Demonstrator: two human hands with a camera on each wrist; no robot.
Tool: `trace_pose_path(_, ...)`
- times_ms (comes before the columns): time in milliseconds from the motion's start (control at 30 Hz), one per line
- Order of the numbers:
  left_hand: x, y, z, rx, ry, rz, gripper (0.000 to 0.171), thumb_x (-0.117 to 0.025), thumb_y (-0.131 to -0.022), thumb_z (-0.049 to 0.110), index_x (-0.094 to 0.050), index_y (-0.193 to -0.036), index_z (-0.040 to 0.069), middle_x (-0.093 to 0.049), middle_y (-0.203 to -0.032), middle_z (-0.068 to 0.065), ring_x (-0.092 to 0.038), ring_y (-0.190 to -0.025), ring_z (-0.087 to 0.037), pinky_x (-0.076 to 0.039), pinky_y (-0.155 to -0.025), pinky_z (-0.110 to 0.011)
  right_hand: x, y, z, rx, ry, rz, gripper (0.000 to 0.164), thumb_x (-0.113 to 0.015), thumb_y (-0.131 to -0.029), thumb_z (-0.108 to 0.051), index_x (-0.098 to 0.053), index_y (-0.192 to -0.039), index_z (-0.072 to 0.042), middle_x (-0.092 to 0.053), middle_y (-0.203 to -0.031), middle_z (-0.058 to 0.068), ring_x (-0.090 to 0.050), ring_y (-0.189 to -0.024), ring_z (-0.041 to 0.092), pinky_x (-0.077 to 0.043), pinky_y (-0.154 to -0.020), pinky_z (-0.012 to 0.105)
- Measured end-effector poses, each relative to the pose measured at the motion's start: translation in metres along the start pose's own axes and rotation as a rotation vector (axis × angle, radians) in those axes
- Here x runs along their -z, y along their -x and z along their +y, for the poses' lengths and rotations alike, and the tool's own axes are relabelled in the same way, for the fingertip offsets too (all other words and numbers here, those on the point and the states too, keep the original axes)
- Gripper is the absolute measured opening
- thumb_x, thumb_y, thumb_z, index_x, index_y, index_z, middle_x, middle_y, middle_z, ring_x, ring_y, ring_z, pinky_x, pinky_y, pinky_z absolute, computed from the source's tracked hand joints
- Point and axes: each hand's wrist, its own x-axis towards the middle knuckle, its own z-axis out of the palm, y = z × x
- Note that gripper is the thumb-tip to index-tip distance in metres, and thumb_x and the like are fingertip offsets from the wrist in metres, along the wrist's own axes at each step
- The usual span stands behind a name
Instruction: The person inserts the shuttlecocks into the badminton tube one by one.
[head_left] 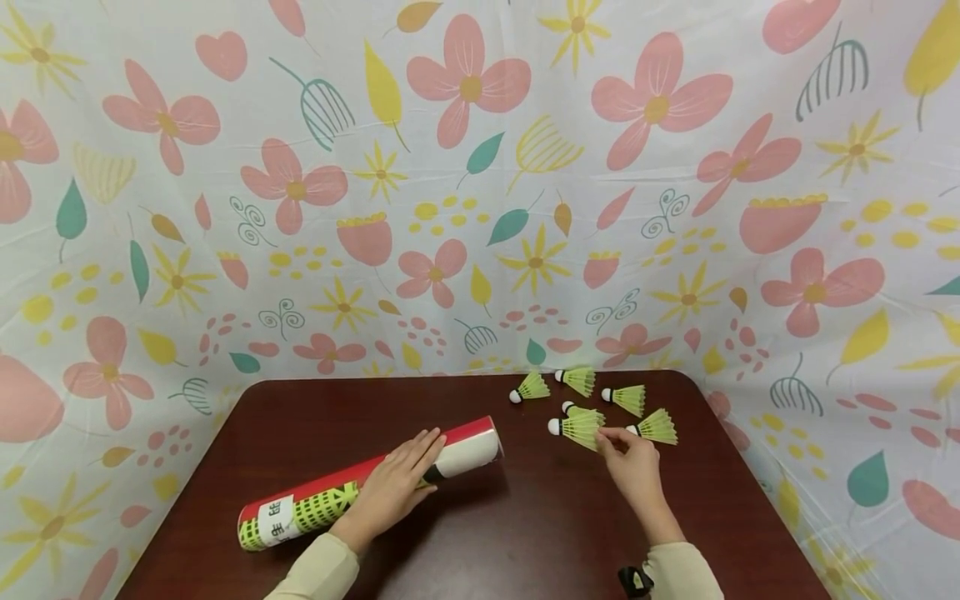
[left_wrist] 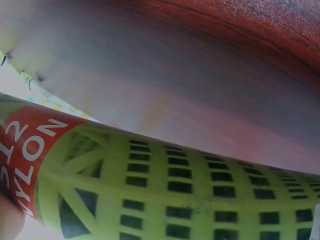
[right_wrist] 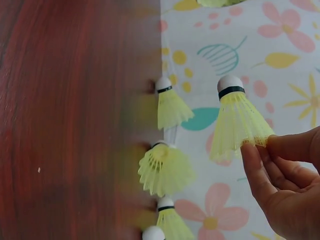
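Note:
My left hand lies across a shuttlecock tube, its fingers over the top and its thumb on the near side. The tube is red, white and yellow-green and slants over the table. Close up in the left wrist view, the tube's yellow-green side carries the word NYLON. My right hand pinches a yellow shuttlecock by its skirt edge between thumb and fingers. The right wrist view has this shuttlecock with its white cork pointing away from the hand.
Several other yellow shuttlecocks, among them one at the back and one at the right, lie near the far right of the dark red-brown table. A flower-printed cloth hangs behind and at both sides.

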Motion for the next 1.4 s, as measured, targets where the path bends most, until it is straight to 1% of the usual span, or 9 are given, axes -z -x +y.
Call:
trace_pose_path(100,0.000,0.000,0.000,0.002,-0.003,-0.004,0.084,-0.082,-0.077,0.027,-0.040,-0.146,0.004,-0.040,-0.149,-0.013,-0.045,-0.132,-0.030,-0.042,-0.104,-0.042,-0.004,0.000,-0.005,0.015,-0.017,-0.015,0.011,-0.069,-0.088,-0.004,-0.073,-0.095,0.004,-0.072,-0.078,0.015,-0.070,-0.068,0.023,-0.049,-0.054,0.019)
trace_pose_path(233,0.000,-0.001,0.000,-0.001,-0.002,0.000,0.084,-0.082,-0.077,0.027,-0.040,-0.146,0.004,-0.040,-0.150,-0.013,-0.046,-0.131,-0.030,-0.042,-0.104,-0.042,-0.010,-0.001,-0.012,0.001,-0.052,-0.053,0.013,-0.068,-0.088,-0.002,-0.073,-0.099,0.005,-0.072,-0.086,0.018,-0.071,-0.074,0.024,-0.052,-0.060,0.018)
trace_pose_path(400,0.000,-0.001,0.001,-0.003,0.001,0.006,0.084,-0.082,-0.077,0.027,-0.040,-0.146,0.004,-0.040,-0.149,-0.013,-0.045,-0.132,-0.029,-0.042,-0.104,-0.042,-0.018,-0.002,-0.020,-0.016,-0.108,-0.092,0.015,-0.067,-0.089,-0.002,-0.072,-0.101,0.005,-0.071,-0.097,0.020,-0.071,-0.080,0.026,-0.056,-0.066,0.022)
trace_pose_path(500,0.000,-0.002,0.001,-0.006,0.000,0.011,0.085,-0.082,-0.076,0.027,-0.040,-0.146,0.004,-0.041,-0.148,-0.014,-0.044,-0.133,-0.029,-0.042,-0.104,-0.042,-0.023,-0.001,-0.024,0.000,-0.121,-0.101,0.013,-0.068,-0.088,-0.002,-0.073,-0.099,0.004,-0.071,-0.096,0.019,-0.071,-0.078,0.024,-0.056,-0.066,0.023)
trace_pose_path(633,0.000,-0.003,0.001,-0.010,0.000,0.015,0.086,-0.083,-0.075,0.026,-0.040,-0.146,0.004,-0.040,-0.149,-0.013,-0.045,-0.132,-0.030,-0.043,-0.103,-0.042,-0.029,0.000,-0.028,0.032,-0.129,-0.112,0.012,-0.069,-0.088,-0.003,-0.073,-0.097,0.002,-0.072,-0.090,0.015,-0.071,-0.075,0.022,-0.056,-0.066,0.023)
trace_pose_path(800,-0.001,-0.004,0.001,-0.013,0.008,0.026,0.087,-0.084,-0.074,0.024,-0.040,-0.145,0.003,-0.040,-0.149,-0.013,-0.046,-0.131,-0.030,-0.043,-0.102,-0.042,-0.037,0.001,-0.035,0.068,-0.147,-0.155,0.012,-0.068,-0.088,-0.004,-0.074,-0.098,0.001,-0.072,-0.087,0.012,-0.071,-0.076,0.022,-0.057,-0.066,0.026)
trace_pose_path(1033,-0.001,-0.006,0.003,-0.015,0.003,0.023,0.085,-0.083,-0.076,0.027,-0.040,-0.146,0.004,-0.039,-0.150,-0.012,-0.044,-0.133,-0.028,-0.042,-0.104,-0.041,-0.050,0.004,-0.044,0.108,-0.185,-0.213,0.009,-0.067,-0.088,-0.001,-0.073,-0.095,0.001,-0.072,-0.085,0.013,-0.071,-0.075,0.023,-0.058,-0.065,0.029)
trace_pose_path(1200,-0.001,-0.007,0.004,-0.015,0.007,0.019,0.086,-0.083,-0.075,0.026,-0.040,-0.145,0.003,-0.041,-0.149,-0.013,-0.045,-0.132,-0.029,-0.042,-0.104,-0.042,-0.059,0.006,-0.047,0.099,-0.221,-0.246,0.007,-0.067,-0.086,0.002,-0.073,-0.090,0.000,-0.071,-0.082,0.010,-0.070,-0.074,0.020,-0.057,-0.065,0.025)
trace_pose_path(1400,-0.001,-0.006,0.005,-0.022,0.017,0.031,0.086,-0.085,-0.074,0.025,-0.042,-0.144,0.003,-0.042,-0.148,-0.014,-0.046,-0.131,-0.030,-0.043,-0.103,-0.042,-0.067,0.009,-0.050,0.099,-0.240,-0.288,0.007,-0.067,-0.087,0.002,-0.073,-0.089,-0.001,-0.071,-0.082,0.010,-0.070,-0.073,0.020,-0.056,-0.065,0.023)
